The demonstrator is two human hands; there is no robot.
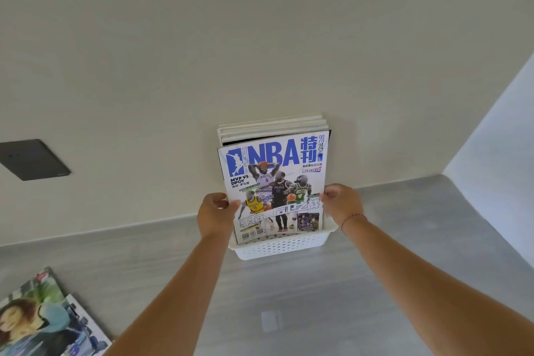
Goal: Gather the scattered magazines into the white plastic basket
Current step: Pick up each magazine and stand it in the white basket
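**NBA magazine standing in the basket, both hands on it**

Your left hand [215,215] grips the left edge of the NBA magazine [274,182], thumb on the cover. Your right hand [342,204] pinches its right edge, fingers curled behind. The magazine stands upright, cover toward you, with its bottom edge inside the white plastic basket [281,246]. Behind it, other magazines [271,127] already stand in the basket and lean against the wall. The basket sits on the grey worktop [289,312], at the wall. Two more magazines [37,318] lie overlapping at the worktop's near left corner, well apart from the basket. A dark switch plate [33,159] is on the wall to the left.
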